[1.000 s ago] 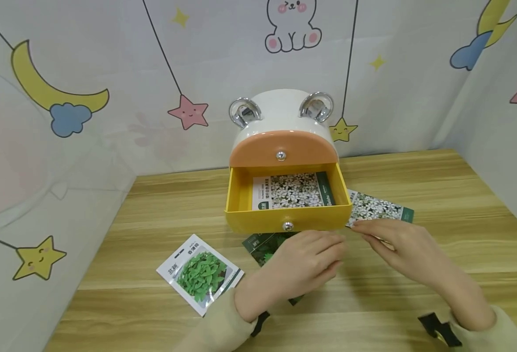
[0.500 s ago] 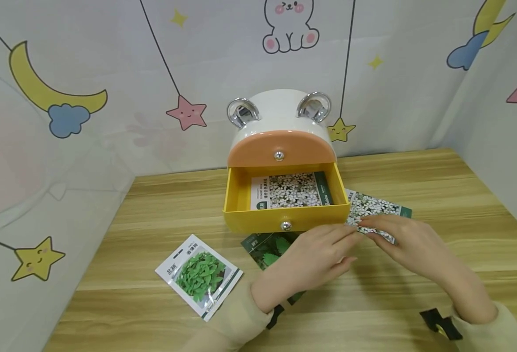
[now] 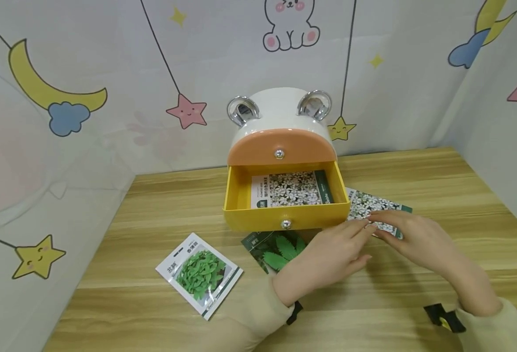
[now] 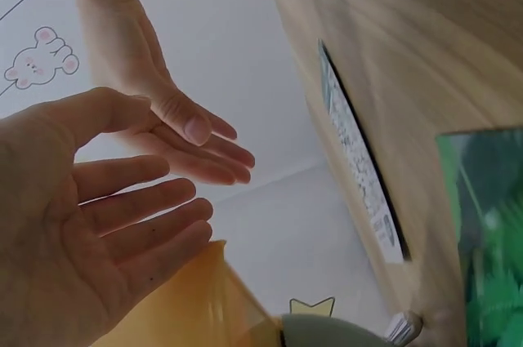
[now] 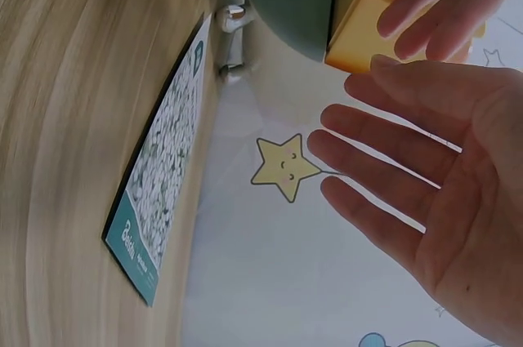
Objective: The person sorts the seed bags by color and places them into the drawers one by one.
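My left hand (image 3: 335, 252) hovers just below the right front corner of a yellow drawer (image 3: 249, 220), fingers extended and nothing held. Close beside it, fingertips near the left's, my right hand (image 3: 423, 239) is likewise relaxed and bare; the right wrist view shows its palm (image 5: 482, 208) with fingers spread. A flower seed packet (image 3: 372, 204) with white blossoms lies on the table, partly covered by the right hand in the head view. A matching seed packet (image 3: 295, 188) lies inside the pulled-out drawer. Under the left forearm is a dark green leafy seed packet (image 3: 280, 249), partly hidden.
The drawer belongs to a white, rounded storage box (image 3: 280, 110) with silver ear-like loops and an orange upper drawer (image 3: 258, 149). A white seed packet (image 3: 201, 276) with green leaves lies left on the wooden table (image 3: 152, 215). A printed curtain (image 3: 122, 73) stands behind.
My left hand has moved right, from in front of the drawer's middle to its right corner, uncovering more of the green packet. My right hand has shifted slightly right. The drawer stays pulled out.
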Action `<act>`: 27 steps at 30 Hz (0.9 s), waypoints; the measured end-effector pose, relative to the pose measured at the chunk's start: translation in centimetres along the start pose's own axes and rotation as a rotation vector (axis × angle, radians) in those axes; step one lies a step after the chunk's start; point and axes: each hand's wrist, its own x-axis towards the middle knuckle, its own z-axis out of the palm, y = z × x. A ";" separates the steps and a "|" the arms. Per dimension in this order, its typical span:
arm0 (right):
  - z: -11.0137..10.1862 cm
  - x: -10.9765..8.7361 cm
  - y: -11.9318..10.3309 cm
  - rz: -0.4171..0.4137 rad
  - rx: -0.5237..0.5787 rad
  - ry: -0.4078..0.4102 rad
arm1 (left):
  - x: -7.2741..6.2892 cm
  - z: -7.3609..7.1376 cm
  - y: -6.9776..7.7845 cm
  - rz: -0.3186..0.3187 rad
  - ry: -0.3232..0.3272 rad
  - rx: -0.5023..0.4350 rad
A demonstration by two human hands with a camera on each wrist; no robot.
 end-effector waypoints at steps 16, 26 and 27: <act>0.4 -0.2 1.1 0.078 0.038 -0.158 | 2.5 3.0 1.3 -0.210 -0.092 0.037; 1.0 -0.3 2.0 0.110 0.039 -0.225 | 3.6 4.4 1.7 -0.303 -0.260 -0.029; 1.1 -0.3 2.1 0.109 0.041 -0.231 | 3.7 4.5 1.7 -0.309 -0.267 -0.028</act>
